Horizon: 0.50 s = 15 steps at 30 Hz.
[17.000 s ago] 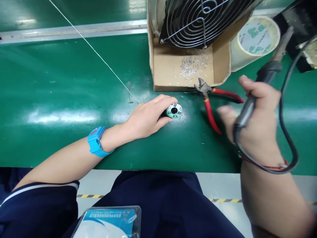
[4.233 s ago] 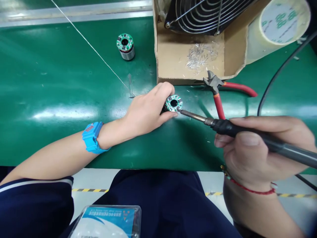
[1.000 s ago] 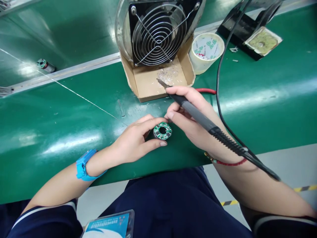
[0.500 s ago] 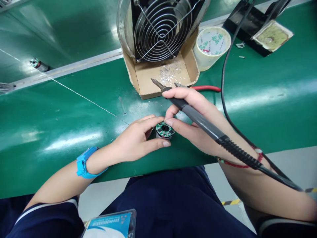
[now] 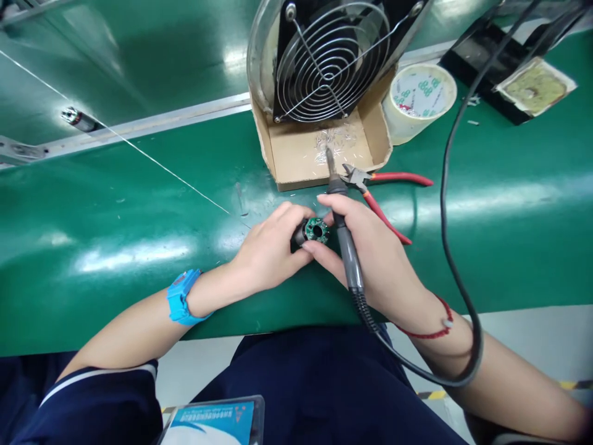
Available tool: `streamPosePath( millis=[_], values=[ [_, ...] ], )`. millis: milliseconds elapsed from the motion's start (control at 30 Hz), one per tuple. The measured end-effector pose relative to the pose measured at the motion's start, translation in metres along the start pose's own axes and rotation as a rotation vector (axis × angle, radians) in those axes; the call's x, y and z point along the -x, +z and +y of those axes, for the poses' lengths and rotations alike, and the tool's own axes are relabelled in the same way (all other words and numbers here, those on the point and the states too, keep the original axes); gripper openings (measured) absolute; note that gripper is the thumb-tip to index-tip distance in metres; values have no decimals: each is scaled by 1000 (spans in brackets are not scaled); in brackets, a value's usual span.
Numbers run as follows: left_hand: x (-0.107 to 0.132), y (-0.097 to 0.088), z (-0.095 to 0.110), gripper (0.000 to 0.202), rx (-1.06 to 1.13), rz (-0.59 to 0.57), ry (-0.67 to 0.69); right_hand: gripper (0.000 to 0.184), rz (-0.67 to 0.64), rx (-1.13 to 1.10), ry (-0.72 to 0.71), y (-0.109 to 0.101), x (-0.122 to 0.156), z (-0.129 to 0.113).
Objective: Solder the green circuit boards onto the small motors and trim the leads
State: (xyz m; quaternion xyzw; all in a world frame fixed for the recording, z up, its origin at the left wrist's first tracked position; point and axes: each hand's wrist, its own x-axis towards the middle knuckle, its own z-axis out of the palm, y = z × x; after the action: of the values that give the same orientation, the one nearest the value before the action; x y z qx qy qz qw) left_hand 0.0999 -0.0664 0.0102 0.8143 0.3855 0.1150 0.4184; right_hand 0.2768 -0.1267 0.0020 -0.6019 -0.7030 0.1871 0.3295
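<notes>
My left hand [image 5: 271,247], with a blue band on its wrist, is closed round a small motor [image 5: 301,233]. A round green circuit board [image 5: 323,224] with a dark centre hole caps the motor, which lies tilted with the board toward the right. My right hand [image 5: 365,247] holds a soldering iron [image 5: 348,250] between thumb and index finger, its tip pointing up and away over the cardboard tray. The right thumb and a fingertip also touch the motor around its board end. A thin strand of solder wire [image 5: 171,173] runs down from the upper left toward my left hand.
A cardboard tray [image 5: 301,184] with many tiny clippings sits below a fan [image 5: 328,77]. Red-handled cutters [image 5: 359,177] rest at its front. Right of it are a tape roll [image 5: 407,123] and a soldering stand with a sponge [image 5: 532,86]. Another motor [image 5: 78,118] shows at the far left.
The motor has tipped from nearly upright onto a slant, its board now facing right. The soldering iron has swung from pointing left to pointing away, and the cutters have come into full view.
</notes>
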Motion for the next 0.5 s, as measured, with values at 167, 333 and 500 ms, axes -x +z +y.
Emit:
streamPosePath(
  millis=[167, 333, 500],
  values=[
    [-3, 5, -24, 50, 252, 90, -89, 49, -111, 118, -85, 9, -7, 7],
    [-5, -1, -36, 32, 540, 211, -9, 52, -76, -76, -120, 3, -3, 9],
    [2, -8, -26, 39, 283, 206, 140, 47, 234, -210, 5, -9, 20, 12]
  ],
)
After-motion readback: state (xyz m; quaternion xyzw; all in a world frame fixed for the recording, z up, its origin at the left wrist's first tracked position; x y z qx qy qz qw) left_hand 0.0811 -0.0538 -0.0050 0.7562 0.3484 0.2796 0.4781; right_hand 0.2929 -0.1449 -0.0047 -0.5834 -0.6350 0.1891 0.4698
